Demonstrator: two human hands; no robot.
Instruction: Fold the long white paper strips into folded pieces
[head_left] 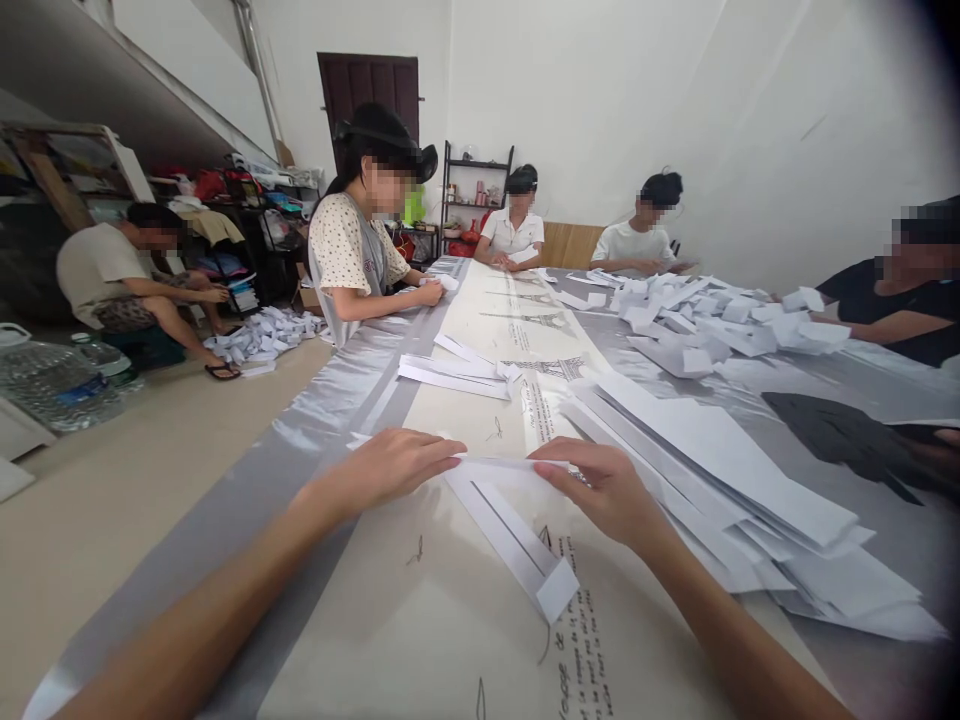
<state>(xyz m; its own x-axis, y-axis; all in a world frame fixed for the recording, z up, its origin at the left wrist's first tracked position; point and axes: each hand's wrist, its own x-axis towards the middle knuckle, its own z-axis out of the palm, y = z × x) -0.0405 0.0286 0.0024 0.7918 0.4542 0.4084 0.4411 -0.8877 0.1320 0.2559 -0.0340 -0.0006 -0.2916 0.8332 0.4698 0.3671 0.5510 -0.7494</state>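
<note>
Head view. Left hand [390, 465] flat, fingers together, pressing down the left part of a white paper strip [499, 515]; right hand [604, 490] curled over the strip's upper edge, fingertips pinching and creasing it. Strip lying on the desk [315, 640] directly between both hands, running diagonally toward the viewer, its near end already folded over into a small square flap [556, 590]. Judged from that: one end fold made, long crease in progress, far end not yet finished.

Just right of the right hand, a thick stack of flat, unfolded strips [720, 480], touching one another in overlapping layers; a lot apparently left to work through. Further up the desk, a smaller bundle of strips [457, 372], and well beyond, a loose heap of folded paper pieces [712, 322], apparently finished ones.

Desk long, covered by a glossy cloth printed with Eiffel Tower drawings [551, 365] and handwriting-style script, grey bands along the sides. Four other people seated round it, one on the left in a dotted top [349, 255] handling paper of their own. Another person [120, 280] sitting low on the floor at left beside a second paper heap [259, 335]. Large water bottles [56, 380] at far left. White walls, dark door [369, 95], black shelf unit [476, 190], cluttered racks along the left wall.
</note>
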